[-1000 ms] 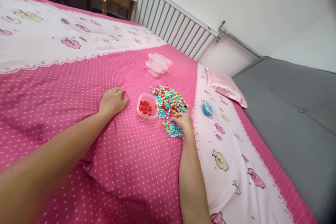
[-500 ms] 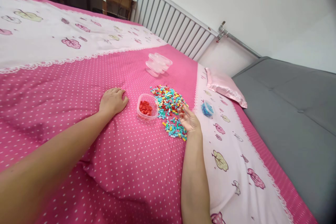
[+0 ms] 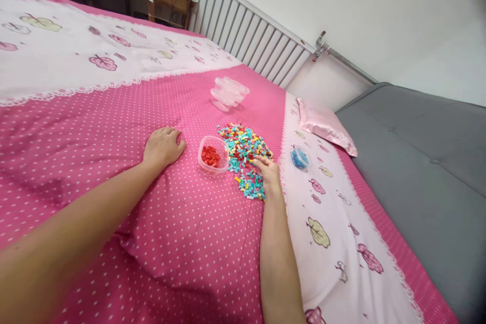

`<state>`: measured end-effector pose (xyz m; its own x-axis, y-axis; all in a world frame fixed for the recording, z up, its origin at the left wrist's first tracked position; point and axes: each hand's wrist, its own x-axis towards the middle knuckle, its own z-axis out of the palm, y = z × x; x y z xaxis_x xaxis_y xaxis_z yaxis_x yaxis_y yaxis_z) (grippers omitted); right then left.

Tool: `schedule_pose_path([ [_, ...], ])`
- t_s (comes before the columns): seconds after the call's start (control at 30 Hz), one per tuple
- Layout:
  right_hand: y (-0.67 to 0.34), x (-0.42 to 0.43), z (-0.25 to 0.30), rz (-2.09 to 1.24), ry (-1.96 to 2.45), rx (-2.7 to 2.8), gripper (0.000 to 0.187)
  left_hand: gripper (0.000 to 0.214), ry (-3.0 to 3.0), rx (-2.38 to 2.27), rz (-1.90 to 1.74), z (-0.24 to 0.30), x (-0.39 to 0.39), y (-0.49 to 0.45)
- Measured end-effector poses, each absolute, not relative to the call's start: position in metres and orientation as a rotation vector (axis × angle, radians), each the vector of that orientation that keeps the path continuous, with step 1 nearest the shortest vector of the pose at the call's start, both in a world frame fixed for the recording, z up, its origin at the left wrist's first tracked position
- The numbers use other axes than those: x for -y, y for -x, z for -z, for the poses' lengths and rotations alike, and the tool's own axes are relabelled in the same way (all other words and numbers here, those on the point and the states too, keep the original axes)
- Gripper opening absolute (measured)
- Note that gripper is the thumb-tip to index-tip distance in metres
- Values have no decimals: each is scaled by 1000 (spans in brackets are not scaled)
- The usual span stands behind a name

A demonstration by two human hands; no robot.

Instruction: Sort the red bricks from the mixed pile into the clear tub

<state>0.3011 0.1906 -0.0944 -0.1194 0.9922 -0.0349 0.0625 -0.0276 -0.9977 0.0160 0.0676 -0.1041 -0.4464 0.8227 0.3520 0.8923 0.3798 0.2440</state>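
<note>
My left hand lies palm down on the pink dotted bedspread with nothing in it, left of a clear plastic tub that holds small red building bricks. On the tub's right side spreads a pile of mixed small building bricks in red, yellow, blue, turquoise and white. Over the near right part of this pile is my right hand, its thumb and fingers drawn together in a pinch. Whatever sits between those fingertips is too small to make out.
A lidded tub of blue bricks stands right of the pile. Farther back are stacked clear tubs or lids. A pink pillow leans near the grey headboard. Metal rails border the bed's far side.
My right hand has shifted slightly left over the pile, and its fingers have closed into a pinch. The left hand and the tubs stay where they were.
</note>
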Motion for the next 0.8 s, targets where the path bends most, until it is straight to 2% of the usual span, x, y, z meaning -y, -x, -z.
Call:
schedule_pose_path([
  [0.17, -296, -192, 103, -872, 1467, 1783, 31, 49, 1549, 2476, 579, 105, -68, -15],
  [0.43, -291, -189, 102, -633, 1570, 2005, 8, 48, 1553, 2469, 601, 106, -69, -14],
  [0.53, -294, -189, 102, -815, 1522, 1886, 13, 49, 1555, 2463, 617, 106, -68, -15],
  [0.67, -299, -189, 94, -1334, 1238, 1394, 24, 49, 1551, 2469, 606, 104, -68, -16],
  [0.8, -304, -188, 78, -1701, 888, 850, 12, 49, 1545, 2478, 598, 104, -68, -16],
])
